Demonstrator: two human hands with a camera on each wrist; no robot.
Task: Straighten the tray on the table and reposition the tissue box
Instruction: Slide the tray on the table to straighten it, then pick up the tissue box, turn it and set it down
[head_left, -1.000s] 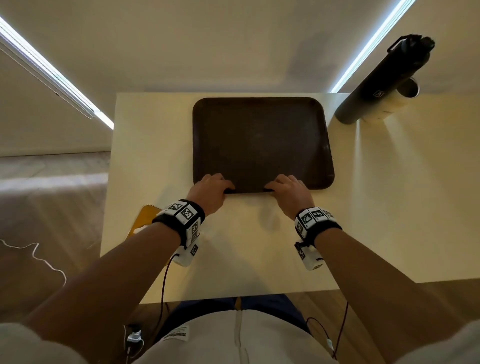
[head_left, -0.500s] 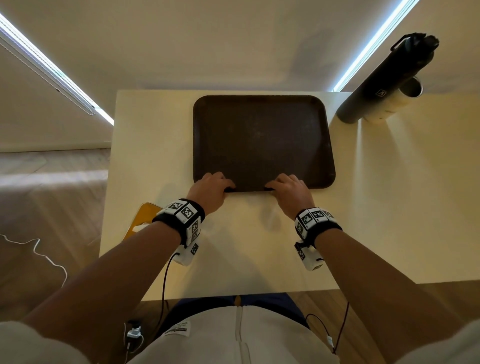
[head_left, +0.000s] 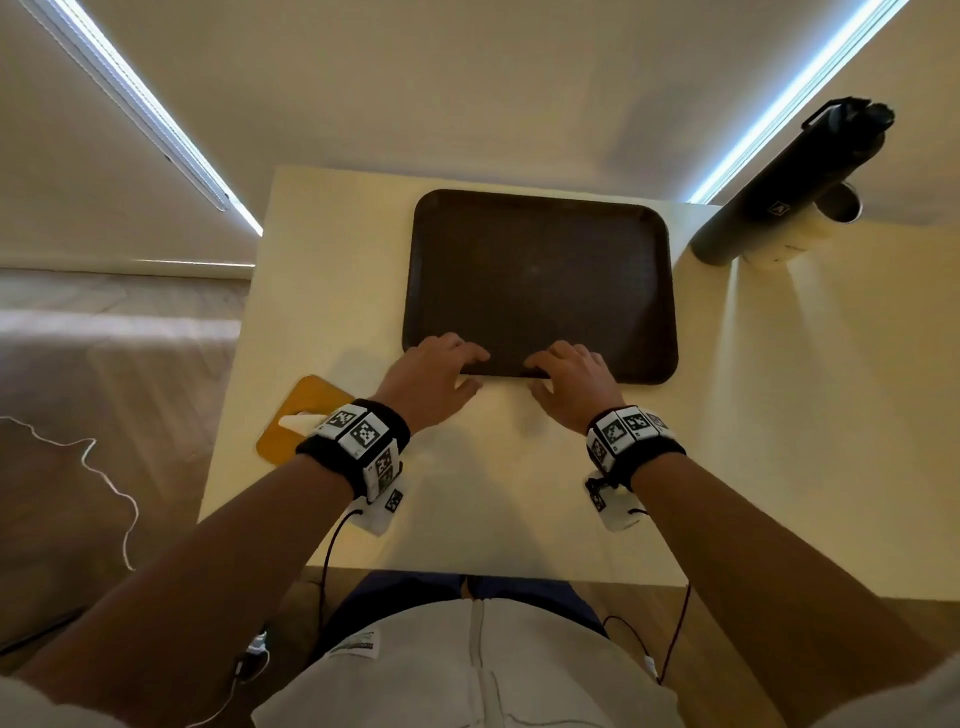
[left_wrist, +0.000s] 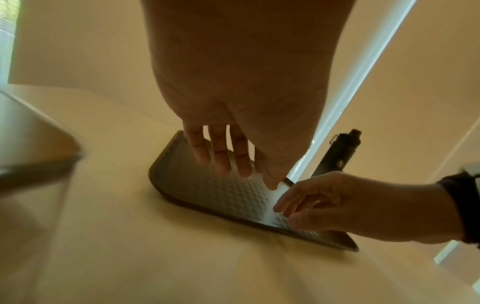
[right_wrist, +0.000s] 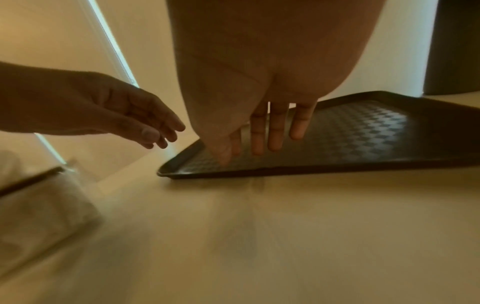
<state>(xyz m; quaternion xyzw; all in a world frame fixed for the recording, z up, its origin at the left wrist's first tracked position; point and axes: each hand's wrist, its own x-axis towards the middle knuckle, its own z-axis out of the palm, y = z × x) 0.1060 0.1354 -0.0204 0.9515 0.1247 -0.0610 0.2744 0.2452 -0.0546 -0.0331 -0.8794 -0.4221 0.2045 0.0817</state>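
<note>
**Both hands above the near rim of the tray**

A dark brown tray (head_left: 540, 280) lies flat on the pale table (head_left: 779, 415), toward the far edge and roughly midway along it, its long sides running about parallel to that edge. Its floor carries a small raised checker pattern, plain in the wrist views.

The left hand (head_left: 434, 376) is at the tray's near rim, left of the middle. Its fingers (left_wrist: 221, 156) are straight and slightly spread, reaching over the rim above the tray floor; the left wrist view shows them lifted a little off the surface, holding nothing. The thumb lies on the table side of the rim.

The right hand (head_left: 571, 382) is at the same rim, right of the middle, and close to the other hand. Its fingers (right_wrist: 275, 131) also hang straight and apart over the tray floor, relaxed and gripping nothing. Whether the fingertips touch the tray cannot be told.

The tissue box (head_left: 304, 421), with an orange-yellow top and a white tissue showing at its slot, sits at the table's left edge, near the left wrist and apart from the tray.

A tall black bottle (head_left: 789, 192) stands near the far right of the tray, with a pale cup (head_left: 826, 218) just beside it.
</note>
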